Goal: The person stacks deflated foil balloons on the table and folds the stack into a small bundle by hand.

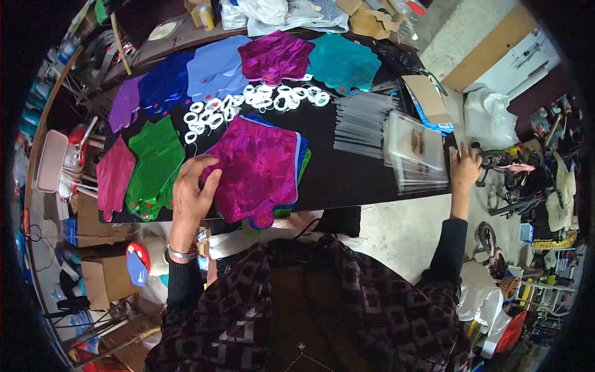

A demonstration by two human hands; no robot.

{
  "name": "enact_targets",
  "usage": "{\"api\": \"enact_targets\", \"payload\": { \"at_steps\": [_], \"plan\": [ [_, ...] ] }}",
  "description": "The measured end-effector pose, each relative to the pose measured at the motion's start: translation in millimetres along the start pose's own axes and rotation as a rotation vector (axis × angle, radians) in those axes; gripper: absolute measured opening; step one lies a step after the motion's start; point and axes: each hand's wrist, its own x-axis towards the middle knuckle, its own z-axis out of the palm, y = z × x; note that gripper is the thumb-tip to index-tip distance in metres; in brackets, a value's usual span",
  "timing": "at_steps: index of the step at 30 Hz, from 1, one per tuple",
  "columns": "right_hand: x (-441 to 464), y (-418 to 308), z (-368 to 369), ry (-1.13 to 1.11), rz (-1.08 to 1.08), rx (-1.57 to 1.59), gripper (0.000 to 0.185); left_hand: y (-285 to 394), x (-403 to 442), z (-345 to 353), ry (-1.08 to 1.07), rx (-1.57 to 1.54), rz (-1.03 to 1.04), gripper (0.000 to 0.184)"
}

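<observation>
My left hand (193,189) is at the left edge of a stack of flat, uninflated foil balloons, its thumb and fingers curved with a gap between them. A shiny magenta balloon (254,167) tops that stack, with blue and green ones showing beneath. My right hand (465,168) is at the table's right edge, fingers apart, close to a pile of clear plastic bags (415,149). Left of the bags lie many clear plastic sticks (362,124). Coils of white ribbon (214,115) are heaped beyond the magenta balloon.
More flat balloons line the black table (338,180): green (155,164), pink (116,177), purple (126,104), dark blue (164,84), light blue (217,65), magenta (276,56) and teal (344,62). A cardboard piece (427,99) lies at the right corner. Boxes and small bicycles stand around.
</observation>
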Motion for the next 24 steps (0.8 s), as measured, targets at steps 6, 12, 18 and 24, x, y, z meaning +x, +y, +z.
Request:
{"api": "enact_targets", "payload": {
  "at_steps": [6, 12, 18, 24],
  "plan": [
    [79, -151, -68, 0.077, -0.432, 0.524, 0.026, 3, -6, 8, -0.055, -0.038, 0.019, 0.024],
    [105, -295, -36, 0.188, -0.74, 0.413, 0.026, -2, -18, -4, -0.013, -0.045, 0.027, 0.024],
    [108, -320, -27, 0.057, -0.818, 0.113, 0.019, -21, -19, -15, 0.0, -0.047, -0.037, 0.024],
    [129, -318, -6, 0.16, -0.717, 0.232, 0.022, -15, -15, -11, 0.01, -0.103, -0.015, 0.024]
  ]
}}
